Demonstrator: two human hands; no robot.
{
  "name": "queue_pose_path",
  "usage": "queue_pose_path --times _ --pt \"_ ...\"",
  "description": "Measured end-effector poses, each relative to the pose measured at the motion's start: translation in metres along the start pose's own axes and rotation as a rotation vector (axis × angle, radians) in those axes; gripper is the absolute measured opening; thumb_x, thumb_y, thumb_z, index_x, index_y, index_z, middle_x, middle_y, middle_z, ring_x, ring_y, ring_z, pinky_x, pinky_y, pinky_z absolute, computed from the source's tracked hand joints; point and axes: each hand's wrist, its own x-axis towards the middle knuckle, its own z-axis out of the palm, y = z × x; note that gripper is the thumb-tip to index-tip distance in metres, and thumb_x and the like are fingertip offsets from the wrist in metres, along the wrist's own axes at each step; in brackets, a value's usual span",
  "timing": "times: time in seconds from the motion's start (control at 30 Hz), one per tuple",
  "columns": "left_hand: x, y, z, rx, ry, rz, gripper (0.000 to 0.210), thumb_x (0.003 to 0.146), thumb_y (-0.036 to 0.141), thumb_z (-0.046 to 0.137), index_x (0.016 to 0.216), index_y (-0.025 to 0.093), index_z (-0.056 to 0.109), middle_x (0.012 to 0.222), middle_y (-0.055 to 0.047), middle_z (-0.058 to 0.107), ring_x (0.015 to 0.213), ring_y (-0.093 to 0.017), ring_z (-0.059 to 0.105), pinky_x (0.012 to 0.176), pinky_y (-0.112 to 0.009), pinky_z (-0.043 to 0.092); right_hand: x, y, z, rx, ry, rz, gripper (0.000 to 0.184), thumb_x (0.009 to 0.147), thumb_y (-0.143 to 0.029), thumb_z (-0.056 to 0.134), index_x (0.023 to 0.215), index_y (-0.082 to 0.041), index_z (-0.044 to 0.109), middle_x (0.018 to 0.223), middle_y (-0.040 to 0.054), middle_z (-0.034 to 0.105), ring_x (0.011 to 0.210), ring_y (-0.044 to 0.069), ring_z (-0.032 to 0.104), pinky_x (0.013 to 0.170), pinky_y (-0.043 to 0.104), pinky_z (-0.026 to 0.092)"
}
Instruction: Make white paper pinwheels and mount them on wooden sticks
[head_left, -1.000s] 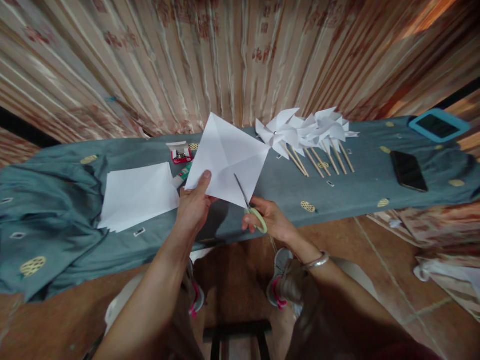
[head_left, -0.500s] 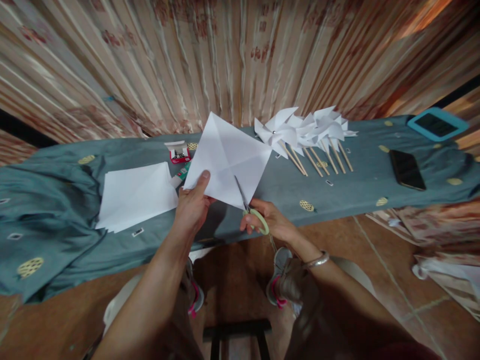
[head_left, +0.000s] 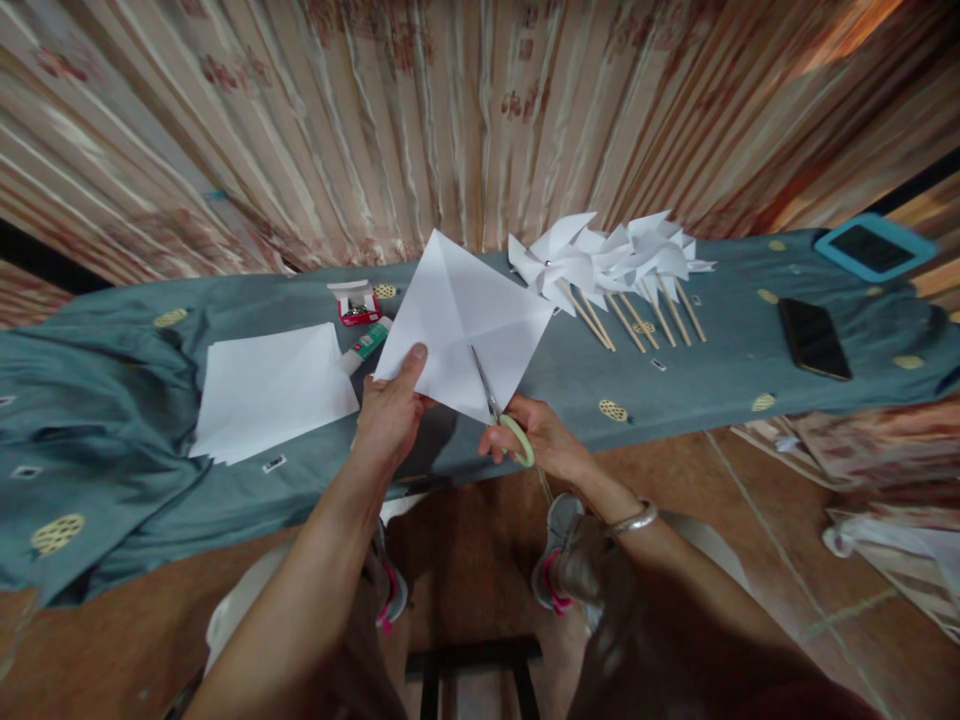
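A creased square sheet of white paper (head_left: 472,290) is held up over the table, one corner toward me. My left hand (head_left: 394,405) pinches it near its left corner, thumb on top and fingers beneath. My right hand (head_left: 536,435) grips scissors (head_left: 516,440) with pale green handles. Their blades lie along the crease running from the near corner toward the middle of the paper; whether they are fully closed I cannot make out. Left of my left hand is a stack of white paper (head_left: 274,390). Behind that hand lies a green and white glue stick (head_left: 367,345).
Several white paper pinwheels (head_left: 607,255) on wooden sticks lie at the back right. A small open red box (head_left: 358,305) holds metal bits. Farther right are a black phone (head_left: 815,340) and a blue-framed device (head_left: 874,248). A grey-green cloth (head_left: 705,385) covers the table, with a curtain (head_left: 450,120) behind.
The paper and my left hand have shifted slightly right, uncovering more of the glue stick. The scissors stay on the crease, their handles a little closer together.
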Motion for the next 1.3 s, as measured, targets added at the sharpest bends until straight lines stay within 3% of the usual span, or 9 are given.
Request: queue_pose_path --times 0.43,0.63,0.83,1.1,1.3 --pt "-0.004 0.007 0.006 -0.12 -0.045 0.048 0.018 0.072 0.028 0.074 0.086 0.019 0.066 0.1 -0.004 0.075 0.1 -0.024 0.07 0.079 -0.031 0.059 0.001 -0.001 0.003 0.025 0.007 0.011 0.05 0.058 -0.056 0.081 0.079 -0.017 0.057 0.063 -0.0009 0.065 0.05 0.008 0.054 0.045 0.02 0.042" --pt "-0.006 0.009 0.007 -0.111 -0.001 0.026 0.029 0.071 0.03 0.075 0.096 0.017 0.065 0.103 -0.007 0.075 0.101 -0.024 0.07 0.078 -0.032 0.06 0.003 0.003 0.003 0.024 0.029 0.032 0.045 0.057 -0.053 0.082 0.071 -0.016 0.06 0.06 -0.0009 0.065 0.047 0.007 0.053 0.045 0.019 0.04" --pt "-0.009 0.013 0.01 -0.149 -0.012 0.024 0.017 0.072 0.024 0.073 0.086 0.017 0.065 0.098 -0.006 0.075 0.103 -0.024 0.069 0.079 -0.031 0.06 0.004 0.002 0.005 0.042 0.042 0.041 0.044 0.055 -0.051 0.084 0.069 -0.016 0.061 0.056 -0.0023 0.064 0.045 0.006 0.051 0.044 0.019 0.038" --pt "-0.008 0.012 0.008 -0.161 -0.007 0.014 0.022 0.072 0.023 0.074 0.09 0.016 0.063 0.097 -0.006 0.075 0.093 -0.021 0.071 0.083 -0.033 0.059 0.004 0.001 0.006 0.057 0.064 0.045 0.045 0.052 -0.052 0.084 0.068 -0.016 0.062 0.053 -0.0032 0.063 0.042 0.006 0.05 0.042 0.019 0.038" --pt "-0.008 0.012 0.008 -0.123 -0.003 0.019 0.027 0.074 0.027 0.073 0.097 0.015 0.063 0.097 -0.009 0.075 0.097 -0.024 0.071 0.083 -0.035 0.059 0.004 0.002 0.006 0.052 0.073 0.029 0.044 0.053 -0.052 0.084 0.068 -0.016 0.063 0.052 -0.003 0.063 0.042 0.006 0.05 0.042 0.019 0.038"
